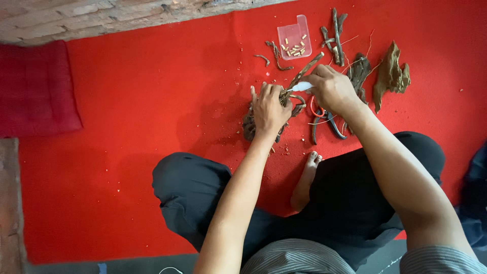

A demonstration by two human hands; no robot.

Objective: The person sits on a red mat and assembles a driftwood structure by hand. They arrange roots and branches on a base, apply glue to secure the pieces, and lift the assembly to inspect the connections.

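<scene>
nearest the lens are the person's own crossed legs in dark trousers (213,203), one bare foot (307,177) tucked between them on the red mat (132,127).

the left hand (269,109) lies palm down with fingers curled over a knotted cluster of driftwood roots (264,122), pressing it to the mat. the right hand (332,91) is closed round a small white applicator (302,87), whose tip points at the place where a long twig (307,68) meets the cluster, just beside the left fingertips.

to do this well, i judge the left hand should keep the cluster from rocking while the tip touches only the joint, with fingers kept out of whatever comes from the nozzle. a small dose and a steady hold look wiser than a flood.

just under the right hand lie cutters with red handles (324,122). beyond, loose twigs (335,33), a brown chunk of wood (390,73), and a clear tray (295,36) holding small pale bits. a dark red cushion (35,89) sits well apart, at the left.
</scene>
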